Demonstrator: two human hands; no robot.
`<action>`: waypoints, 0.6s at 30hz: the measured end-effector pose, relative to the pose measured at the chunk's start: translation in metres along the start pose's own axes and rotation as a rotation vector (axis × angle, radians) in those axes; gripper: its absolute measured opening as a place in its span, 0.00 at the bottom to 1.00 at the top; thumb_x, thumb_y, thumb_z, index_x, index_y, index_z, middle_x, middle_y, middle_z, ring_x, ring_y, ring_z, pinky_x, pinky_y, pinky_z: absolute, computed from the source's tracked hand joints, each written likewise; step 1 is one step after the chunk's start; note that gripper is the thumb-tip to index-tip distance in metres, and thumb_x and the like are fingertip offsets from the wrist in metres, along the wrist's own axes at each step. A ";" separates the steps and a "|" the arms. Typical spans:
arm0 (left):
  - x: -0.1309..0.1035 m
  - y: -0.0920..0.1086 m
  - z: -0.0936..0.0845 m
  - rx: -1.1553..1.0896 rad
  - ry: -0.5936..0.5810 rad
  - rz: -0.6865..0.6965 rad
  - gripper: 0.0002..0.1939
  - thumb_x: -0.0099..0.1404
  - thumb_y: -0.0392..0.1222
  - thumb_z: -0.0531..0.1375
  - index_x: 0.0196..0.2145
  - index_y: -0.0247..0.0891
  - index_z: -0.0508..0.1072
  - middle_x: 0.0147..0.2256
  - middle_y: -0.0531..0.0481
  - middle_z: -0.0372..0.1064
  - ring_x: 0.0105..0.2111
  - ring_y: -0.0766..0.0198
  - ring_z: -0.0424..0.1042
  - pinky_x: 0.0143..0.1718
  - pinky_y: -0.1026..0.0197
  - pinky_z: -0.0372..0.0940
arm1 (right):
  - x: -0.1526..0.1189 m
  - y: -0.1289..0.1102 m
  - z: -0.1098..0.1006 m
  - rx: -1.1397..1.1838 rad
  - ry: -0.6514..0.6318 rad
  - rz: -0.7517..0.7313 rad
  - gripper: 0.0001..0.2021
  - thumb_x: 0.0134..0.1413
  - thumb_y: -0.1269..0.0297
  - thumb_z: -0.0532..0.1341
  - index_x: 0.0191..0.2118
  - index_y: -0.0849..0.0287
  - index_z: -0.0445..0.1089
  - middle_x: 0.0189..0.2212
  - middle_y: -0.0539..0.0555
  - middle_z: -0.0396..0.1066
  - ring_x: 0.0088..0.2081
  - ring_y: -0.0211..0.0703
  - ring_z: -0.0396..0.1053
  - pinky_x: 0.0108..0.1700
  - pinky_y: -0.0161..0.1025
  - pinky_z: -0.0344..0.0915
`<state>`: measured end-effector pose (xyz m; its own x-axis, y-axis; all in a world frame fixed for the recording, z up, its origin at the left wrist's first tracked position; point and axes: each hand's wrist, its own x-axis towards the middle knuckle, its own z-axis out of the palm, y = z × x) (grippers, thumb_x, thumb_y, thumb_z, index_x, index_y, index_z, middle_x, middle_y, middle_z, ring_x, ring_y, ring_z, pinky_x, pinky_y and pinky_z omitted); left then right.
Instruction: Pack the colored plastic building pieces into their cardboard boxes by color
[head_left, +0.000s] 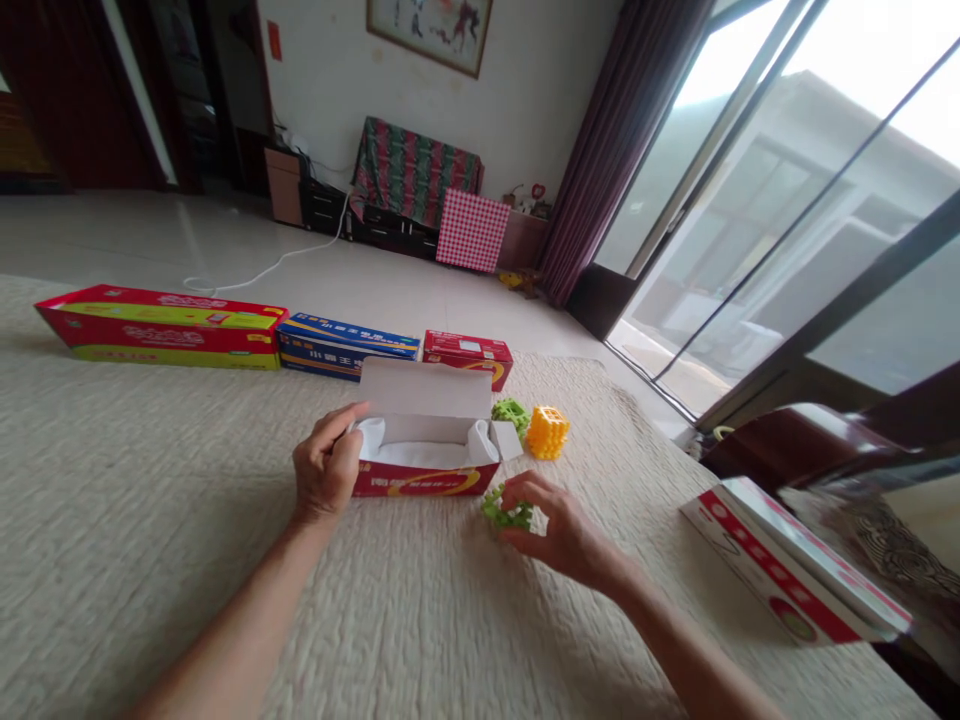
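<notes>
An open red cardboard box [427, 482] sits before me with its lid flap raised and white lining inside. My left hand [326, 465] is closed on its left end, fingers curled at the edge. To the right of the box's front corner, my right hand [559, 525] has thumb and fingers around a green openwork plastic block [499, 510]; part of the block is hidden by the fingers. Behind the box's right end are a yellow knobby plastic cube [549, 433] and another green plastic block [511, 414], partly covered by the box flap.
Along the far edge of the beige textured cover [420, 610] stand a long red-and-green box [172, 330], a blue box [337, 345] and a small red box [466, 350]. A white-and-red box [787, 565] lies at the right, near dark furniture [780, 450].
</notes>
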<state>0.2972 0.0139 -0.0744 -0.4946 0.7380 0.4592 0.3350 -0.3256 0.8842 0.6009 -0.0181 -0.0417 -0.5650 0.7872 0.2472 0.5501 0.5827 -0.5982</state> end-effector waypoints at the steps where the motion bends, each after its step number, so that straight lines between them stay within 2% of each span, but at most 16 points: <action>1: 0.000 0.000 0.000 0.003 -0.001 -0.002 0.20 0.55 0.45 0.54 0.40 0.34 0.78 0.43 0.46 0.76 0.45 0.53 0.73 0.50 0.55 0.67 | 0.000 0.002 0.005 -0.002 0.012 -0.008 0.09 0.49 0.72 0.66 0.37 0.57 0.69 0.39 0.52 0.69 0.38 0.39 0.68 0.42 0.39 0.66; 6: -0.001 0.000 0.000 0.015 0.002 0.003 0.19 0.55 0.44 0.54 0.40 0.34 0.78 0.42 0.47 0.76 0.44 0.54 0.73 0.49 0.56 0.67 | -0.001 0.010 0.018 0.009 0.013 0.016 0.11 0.46 0.70 0.68 0.35 0.57 0.66 0.38 0.53 0.68 0.38 0.41 0.68 0.41 0.40 0.65; 12: 0.001 -0.002 0.000 0.010 -0.010 -0.001 0.19 0.55 0.44 0.55 0.41 0.36 0.78 0.43 0.48 0.76 0.44 0.54 0.73 0.49 0.56 0.67 | -0.004 0.012 0.016 0.050 0.058 0.011 0.10 0.47 0.71 0.66 0.34 0.57 0.66 0.36 0.51 0.68 0.36 0.39 0.67 0.40 0.38 0.65; 16: 0.001 -0.003 0.000 0.014 -0.018 -0.002 0.19 0.56 0.44 0.55 0.41 0.36 0.78 0.43 0.49 0.76 0.44 0.54 0.73 0.48 0.56 0.68 | -0.003 0.026 0.012 -0.021 0.206 0.036 0.05 0.51 0.71 0.62 0.34 0.56 0.66 0.33 0.51 0.68 0.35 0.40 0.67 0.40 0.39 0.65; 18: 0.001 -0.004 0.000 0.023 -0.018 0.002 0.19 0.56 0.44 0.55 0.41 0.37 0.78 0.43 0.49 0.76 0.44 0.54 0.73 0.47 0.57 0.68 | -0.002 0.033 0.010 -0.054 0.267 0.044 0.04 0.52 0.71 0.61 0.34 0.57 0.66 0.36 0.52 0.69 0.38 0.42 0.69 0.42 0.41 0.65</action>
<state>0.2952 0.0155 -0.0771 -0.4798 0.7476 0.4593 0.3545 -0.3137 0.8809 0.6138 -0.0023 -0.0696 -0.3621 0.8329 0.4184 0.6065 0.5514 -0.5727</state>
